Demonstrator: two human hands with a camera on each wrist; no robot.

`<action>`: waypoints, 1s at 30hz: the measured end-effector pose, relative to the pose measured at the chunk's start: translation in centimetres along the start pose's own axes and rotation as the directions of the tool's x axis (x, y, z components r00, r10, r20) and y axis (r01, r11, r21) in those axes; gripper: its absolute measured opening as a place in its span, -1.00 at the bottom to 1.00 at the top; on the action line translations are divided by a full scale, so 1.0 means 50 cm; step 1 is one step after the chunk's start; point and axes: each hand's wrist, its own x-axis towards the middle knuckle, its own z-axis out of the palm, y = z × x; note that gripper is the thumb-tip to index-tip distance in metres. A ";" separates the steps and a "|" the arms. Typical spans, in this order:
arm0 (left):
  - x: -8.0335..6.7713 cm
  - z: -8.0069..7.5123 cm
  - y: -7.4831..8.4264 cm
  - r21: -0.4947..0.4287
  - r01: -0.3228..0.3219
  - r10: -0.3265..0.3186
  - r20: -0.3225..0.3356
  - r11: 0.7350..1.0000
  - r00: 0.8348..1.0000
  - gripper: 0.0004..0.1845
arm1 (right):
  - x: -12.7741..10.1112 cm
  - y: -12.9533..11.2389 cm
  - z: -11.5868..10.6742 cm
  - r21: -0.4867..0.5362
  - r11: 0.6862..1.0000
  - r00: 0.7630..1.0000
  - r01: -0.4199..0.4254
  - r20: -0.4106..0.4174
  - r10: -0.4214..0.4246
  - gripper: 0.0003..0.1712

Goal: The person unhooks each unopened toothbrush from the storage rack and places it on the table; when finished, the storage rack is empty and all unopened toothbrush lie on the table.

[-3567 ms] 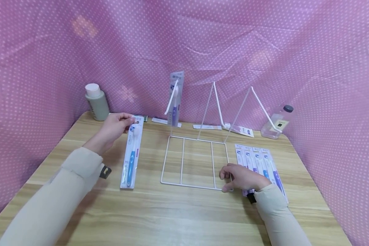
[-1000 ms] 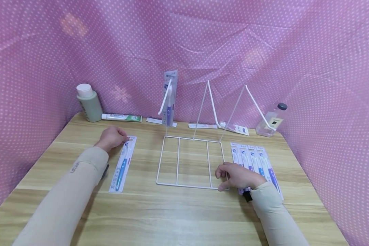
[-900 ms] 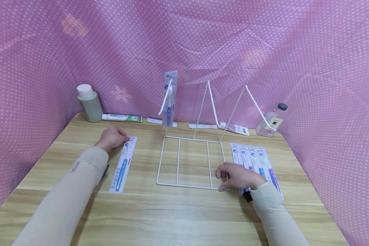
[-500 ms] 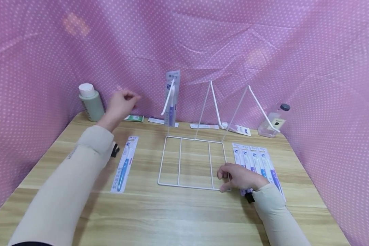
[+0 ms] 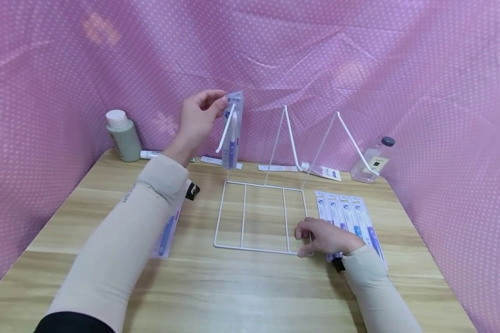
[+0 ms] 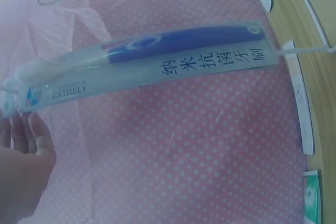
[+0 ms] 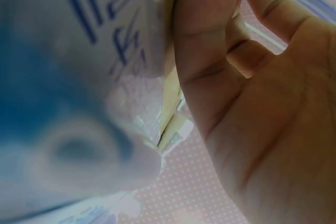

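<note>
A packaged purple toothbrush (image 5: 232,148) hangs upright from the left arm of a white wire rack (image 5: 250,249). My left hand (image 5: 197,113) pinches the top left edge of that package; in the left wrist view the fingers (image 6: 26,135) meet its top end. My right hand (image 5: 327,236) rests at the rack's front right corner, fingers loosely curved, with a gap between thumb and fingers. Under its wrist lie several packaged toothbrushes (image 5: 358,222) in a row. One with a blue handle fills the left of the right wrist view, blurred.
A packaged blue toothbrush (image 5: 165,240) lies on the left, partly behind my left sleeve. Along the back stand a grey-green bottle (image 5: 125,138) and a clear bottle (image 5: 371,162), with toothpaste tubes between. The rack's other two arms (image 5: 292,138) stick up and forward.
My left hand has laid the packaged blue toothbrush on the table, let go, then risen rightward to the hanging package. The right hand has stayed at the rack's corner.
</note>
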 end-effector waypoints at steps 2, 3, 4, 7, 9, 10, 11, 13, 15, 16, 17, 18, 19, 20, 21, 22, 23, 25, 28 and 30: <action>-0.003 0.002 -0.002 -0.009 -0.016 0.016 -0.025 1.000 1.000 -0.73 | 0.001 -0.002 -0.001 0.001 1.000 1.000 -0.009 0.003 0.009 -0.63; -0.004 0.003 -0.003 -0.015 -0.021 0.021 -0.035 1.000 0.999 -0.74 | 0.001 -0.003 -0.002 0.002 1.000 1.000 -0.012 0.003 0.012 -0.63; -0.005 0.004 -0.005 -0.023 -0.026 0.025 -0.041 0.999 0.999 -0.75 | 0.001 -0.004 -0.002 0.004 1.000 1.000 -0.015 0.003 0.015 -0.63; -0.007 0.005 -0.007 -0.043 -0.018 0.016 -0.046 0.999 0.999 -0.76 | 0.002 -0.004 -0.002 0.002 1.000 1.000 -0.016 0.002 0.016 -0.63; -0.008 0.007 -0.008 -0.040 -0.002 0.001 -0.035 0.999 0.999 -0.74 | 0.001 -0.003 -0.001 0.000 1.000 1.000 -0.013 0.003 0.013 -0.63; -0.008 0.007 -0.008 -0.039 0.009 -0.010 -0.027 0.999 1.000 -0.73 | 0.001 -0.003 -0.001 -0.001 1.000 1.000 -0.011 0.004 0.011 -0.63; -0.008 0.008 -0.007 -0.037 0.024 -0.025 -0.020 0.999 0.999 -0.73 | 0.001 -0.002 -0.001 -0.004 1.000 1.000 -0.009 0.004 0.009 -0.63; -0.009 0.008 -0.006 -0.028 0.046 -0.046 -0.003 0.999 0.999 -0.71 | 0.000 -0.001 -0.001 -0.005 1.000 1.000 -0.004 0.004 0.005 -0.63; -0.011 0.009 -0.005 -0.020 0.058 -0.058 0.007 0.998 0.998 -0.71 | 0.000 -0.002 -0.001 -0.004 1.000 1.000 0.001 0.002 0.000 -0.63; -0.012 0.009 -0.005 -0.018 0.060 -0.060 0.008 0.998 0.998 -0.71 | 0.000 -0.002 -0.001 -0.004 1.000 1.000 0.003 0.002 -0.003 -0.63; -0.013 0.009 -0.005 -0.011 0.059 -0.059 0.008 0.998 0.998 -0.71 | 0.000 -0.002 -0.001 -0.003 1.000 1.000 0.005 0.001 -0.005 -0.63; -0.015 0.009 -0.005 -0.006 0.057 -0.057 0.009 0.998 0.998 -0.71 | 0.000 -0.002 0.000 -0.002 1.000 1.000 0.008 0.001 -0.008 -0.63; -0.016 0.009 -0.005 -0.003 0.057 -0.057 0.007 0.998 0.998 -0.71 | 0.000 -0.003 0.000 -0.003 1.000 1.000 0.010 0.001 -0.010 -0.63; -0.017 0.008 -0.005 -0.002 0.056 -0.056 0.005 0.998 0.998 -0.71 | 0.000 -0.003 0.000 -0.003 1.000 1.000 0.012 0.001 -0.012 -0.63; -0.018 0.008 -0.004 0.002 0.056 -0.056 0.003 0.998 0.998 -0.71 | 0.000 -0.003 0.000 -0.003 1.000 1.000 0.014 0.000 -0.014 -0.62; -0.020 0.007 -0.004 0.005 0.056 -0.056 0.002 0.998 0.998 -0.71 | -0.001 -0.003 0.000 -0.003 1.000 1.000 0.016 0.000 -0.016 -0.62; -0.021 0.007 -0.003 0.010 0.055 -0.055 0.000 0.998 0.998 -0.72 | -0.001 -0.003 0.000 -0.004 1.000 1.000 0.015 0.000 -0.015 -0.62; -0.024 0.006 -0.002 0.013 0.050 -0.050 0.000 0.999 0.999 -0.73 | -0.001 -0.003 -0.001 -0.006 1.000 1.000 0.012 -0.001 -0.012 -0.62; -0.030 0.004 0.002 0.025 0.030 -0.031 0.006 0.999 1.000 -0.74 | -0.001 -0.002 -0.002 -0.006 1.000 1.000 0.009 -0.002 -0.009 -0.62; -0.037 0.002 0.005 0.034 0.023 -0.024 0.008 0.999 1.000 -0.74 | -0.001 -0.001 -0.002 -0.004 1.000 1.000 0.007 -0.003 -0.007 -0.62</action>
